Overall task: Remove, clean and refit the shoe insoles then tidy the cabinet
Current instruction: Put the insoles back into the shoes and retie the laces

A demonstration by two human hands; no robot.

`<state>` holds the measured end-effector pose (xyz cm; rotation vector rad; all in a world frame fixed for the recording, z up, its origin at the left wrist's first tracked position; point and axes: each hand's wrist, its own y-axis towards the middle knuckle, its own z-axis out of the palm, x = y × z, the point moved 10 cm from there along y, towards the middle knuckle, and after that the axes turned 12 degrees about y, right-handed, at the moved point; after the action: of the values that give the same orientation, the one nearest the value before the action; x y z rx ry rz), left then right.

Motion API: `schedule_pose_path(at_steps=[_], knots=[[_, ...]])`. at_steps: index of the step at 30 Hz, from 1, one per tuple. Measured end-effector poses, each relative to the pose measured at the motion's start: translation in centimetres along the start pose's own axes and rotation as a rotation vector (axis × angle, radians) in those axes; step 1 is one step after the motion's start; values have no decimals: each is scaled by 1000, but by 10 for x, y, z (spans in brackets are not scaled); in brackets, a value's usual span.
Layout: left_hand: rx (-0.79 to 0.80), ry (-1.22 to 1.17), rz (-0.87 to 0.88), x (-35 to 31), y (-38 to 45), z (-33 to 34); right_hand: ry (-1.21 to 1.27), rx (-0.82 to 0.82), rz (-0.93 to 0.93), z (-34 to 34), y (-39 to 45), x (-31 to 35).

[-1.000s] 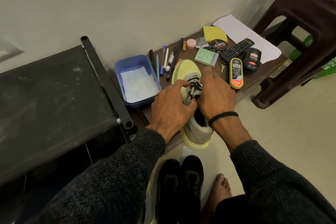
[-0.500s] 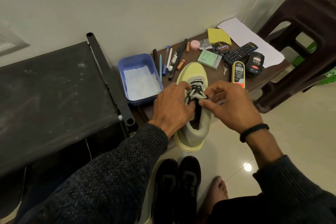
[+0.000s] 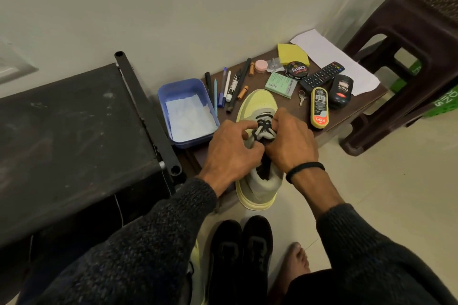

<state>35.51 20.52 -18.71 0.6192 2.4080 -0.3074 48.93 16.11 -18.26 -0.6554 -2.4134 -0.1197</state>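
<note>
Head view: a pale yellow-green sneaker [image 3: 257, 106] with a padded grey collar lies on the brown surface [image 3: 347, 109], heel overhanging its near edge. The left hand [image 3: 230, 153] and right hand [image 3: 290, 146] each have their grip pinched on the black laces [image 3: 263, 129]. A blue plastic tray [image 3: 173, 91] holding white paper sits just beside the sneaker.

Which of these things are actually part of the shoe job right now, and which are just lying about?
In use:
yellow shoe, standing on the low table
black laces, pinched by the left hand and right hand

Lying about:
blue tray
pens
remote
polish tin
keys
black shoes on the floor
</note>
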Motion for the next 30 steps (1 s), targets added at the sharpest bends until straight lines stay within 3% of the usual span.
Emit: schedule_pose_path(at_steps=[6, 11, 14, 21, 30], knots=[[-9, 9, 16, -4, 2, -12, 24, 101, -93, -43, -27, 21], [-54, 25, 34, -6, -1, -16, -136, 559, -97, 2, -55, 25], [-60, 17, 32, -3, 0, -17, -203, 721, -50, 28, -65, 16], [-54, 22, 26, 1, 2, -13, -197, 742, 14, 39, -62, 9], [-42, 34, 20, 4, 5, -10, -237, 578, -106, 26, -59, 21]])
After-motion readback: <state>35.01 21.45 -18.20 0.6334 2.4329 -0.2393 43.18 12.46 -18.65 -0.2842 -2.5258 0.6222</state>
